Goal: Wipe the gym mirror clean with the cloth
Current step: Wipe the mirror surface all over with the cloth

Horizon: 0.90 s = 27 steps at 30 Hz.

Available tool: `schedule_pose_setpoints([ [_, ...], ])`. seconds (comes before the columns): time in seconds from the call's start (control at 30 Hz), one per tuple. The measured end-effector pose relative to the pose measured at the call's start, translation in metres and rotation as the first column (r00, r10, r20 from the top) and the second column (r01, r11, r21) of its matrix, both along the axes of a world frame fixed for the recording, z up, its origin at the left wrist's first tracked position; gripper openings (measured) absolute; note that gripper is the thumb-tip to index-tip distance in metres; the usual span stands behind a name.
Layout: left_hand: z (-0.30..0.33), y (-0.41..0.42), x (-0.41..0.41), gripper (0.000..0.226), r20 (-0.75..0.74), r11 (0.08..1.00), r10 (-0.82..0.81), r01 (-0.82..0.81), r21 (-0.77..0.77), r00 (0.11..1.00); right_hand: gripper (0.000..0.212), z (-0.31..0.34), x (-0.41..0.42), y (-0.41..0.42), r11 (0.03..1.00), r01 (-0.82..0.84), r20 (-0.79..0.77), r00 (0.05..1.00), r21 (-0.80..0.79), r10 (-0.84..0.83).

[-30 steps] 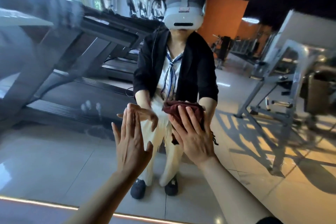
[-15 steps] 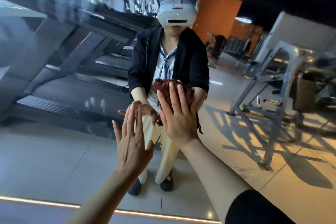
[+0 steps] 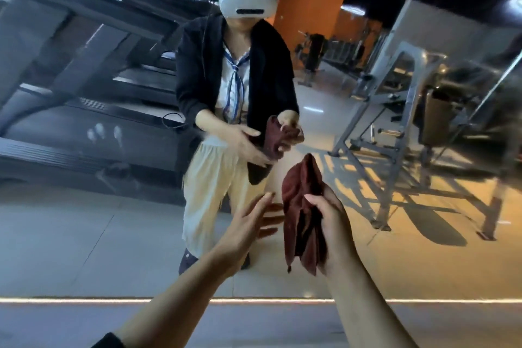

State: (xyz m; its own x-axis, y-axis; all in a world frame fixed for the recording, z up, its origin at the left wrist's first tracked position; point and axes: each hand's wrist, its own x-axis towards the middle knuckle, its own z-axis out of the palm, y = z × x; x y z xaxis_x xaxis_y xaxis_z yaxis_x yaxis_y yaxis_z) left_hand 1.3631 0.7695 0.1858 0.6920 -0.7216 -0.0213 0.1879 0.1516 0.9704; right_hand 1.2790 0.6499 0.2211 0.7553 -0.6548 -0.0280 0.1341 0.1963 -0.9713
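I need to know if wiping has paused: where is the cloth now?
In the head view, the cloth hangs right of centre, gripped by the right hand, beside the left hand.

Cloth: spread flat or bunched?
Bunched. The cloth hangs in loose folds from the right hand, off the mirror.

Plain dark-red cloth [image 3: 300, 206]

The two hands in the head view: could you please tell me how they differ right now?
The right hand grips the dark red cloth, fingers curled round its bunched folds; the left hand holds nothing. The left hand's fingers are straight and spread, reaching toward the cloth. Both are raised before the mirror, neither touching the glass.
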Motion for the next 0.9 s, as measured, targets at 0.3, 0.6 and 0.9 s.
schedule_pose_setpoints([
  [0.3,-0.001,-0.066,-0.047,0.025,-0.077,0.984,-0.116,0.126,0.129,0.990,0.038,-0.006,-0.080,-0.053,0.987,0.050,-0.057,0.998,0.154,-0.042],
  [0.6,0.004,-0.088,-0.068,0.019,-0.197,0.995,-0.045,0.060,0.073,0.979,0.031,-0.023,-0.086,-0.065,0.536,0.047,-0.279,0.813,-0.843,-0.511],
  [0.9,0.010,-0.036,-0.030,0.025,-0.352,0.948,0.257,-0.306,-0.092,0.900,0.029,-0.026,-0.029,-0.023,0.666,-0.026,-0.056,0.998,-0.745,-0.023],
])
